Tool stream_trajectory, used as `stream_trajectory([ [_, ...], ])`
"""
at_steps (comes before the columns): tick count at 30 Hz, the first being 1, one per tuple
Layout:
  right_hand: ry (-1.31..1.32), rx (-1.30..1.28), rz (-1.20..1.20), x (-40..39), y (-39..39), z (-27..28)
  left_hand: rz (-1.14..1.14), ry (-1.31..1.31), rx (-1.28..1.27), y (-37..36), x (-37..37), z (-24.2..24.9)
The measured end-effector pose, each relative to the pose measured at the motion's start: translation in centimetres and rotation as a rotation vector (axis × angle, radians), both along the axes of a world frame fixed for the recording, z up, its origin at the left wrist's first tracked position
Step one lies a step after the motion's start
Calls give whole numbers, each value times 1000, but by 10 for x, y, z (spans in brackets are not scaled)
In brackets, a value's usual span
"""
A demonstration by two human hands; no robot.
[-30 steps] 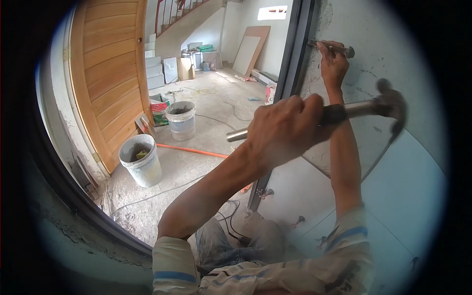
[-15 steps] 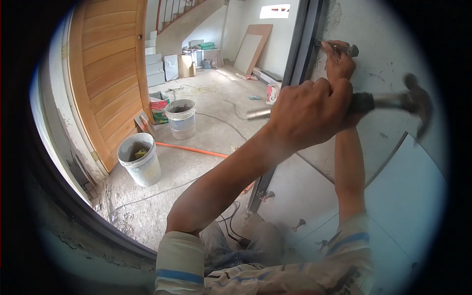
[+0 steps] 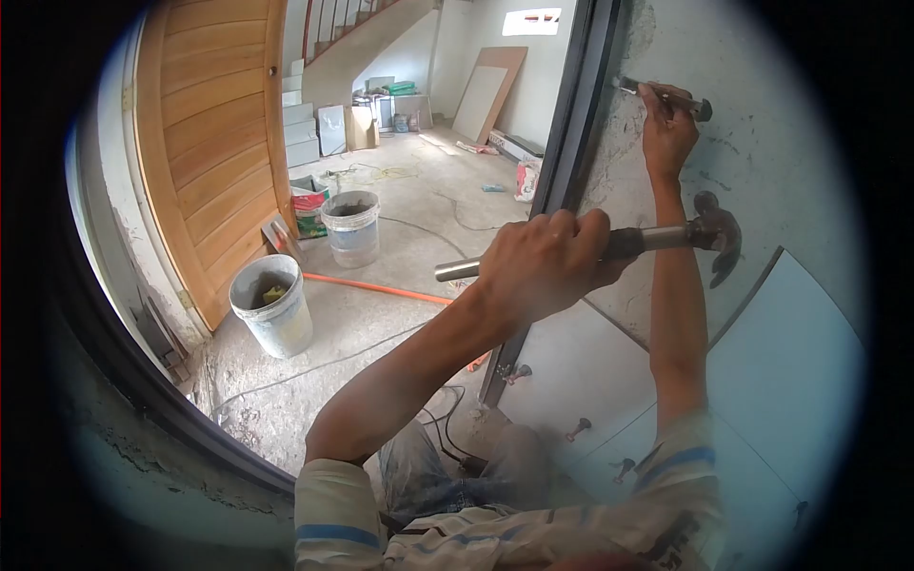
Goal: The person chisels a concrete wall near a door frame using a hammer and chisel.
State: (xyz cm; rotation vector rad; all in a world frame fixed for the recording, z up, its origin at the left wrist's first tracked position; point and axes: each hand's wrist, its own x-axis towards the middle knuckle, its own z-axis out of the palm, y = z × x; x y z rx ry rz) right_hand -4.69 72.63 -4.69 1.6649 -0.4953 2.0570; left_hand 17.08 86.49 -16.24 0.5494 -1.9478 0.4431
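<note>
My left hand [image 3: 550, 259] is closed around the dark grip of a claw hammer [image 3: 666, 237]. The hammer lies roughly level, its metal head to the right, below the other hand and apart from the chisel. Higher up, my right hand [image 3: 670, 141] grips a chisel [image 3: 701, 108] between thumb and fingers. The chisel's tip points left to the rough grey wall [image 3: 752, 143] beside the dark metal door frame [image 3: 567, 143]; whether it touches is hard to tell. Large pale tiles [image 3: 800, 324] cover the wall lower down.
Several small clip-like pieces [image 3: 579, 429] sit along the tile joints. To the left stand two buckets [image 3: 286, 328] and a wooden door [image 3: 214, 124]. An orange pipe [image 3: 381, 288] and dark cables [image 3: 324, 366] lie across the floor. Boards [image 3: 490, 90] lean at the back wall.
My left hand has moved left and down with the hammer, away from the chisel. My right hand and the chisel have shifted slightly right and down.
</note>
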Motion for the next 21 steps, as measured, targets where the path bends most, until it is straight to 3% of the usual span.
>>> stream_trajectory([
  [4,22,43,-73,2,-8,0,36,18,10,3,5,2],
  [6,156,-22,-300,3,-10,0,47,22,57,4,5,9],
  [7,153,-19,-302,5,-11,-2,44,19,59,6,4,11],
  [12,154,-56,-356,13,-14,1,-248,202,-283,-4,-3,33],
  [13,158,-44,-362,7,-22,-2,-227,240,-259,-20,-8,35],
  [15,325,-145,-383,5,-29,11,-88,269,107,-37,-12,50],
  [16,316,39,-415,5,-17,7,-10,193,284,-41,-10,61],
  [21,349,-135,-516,5,-24,10,-158,262,82,-43,-11,48],
])
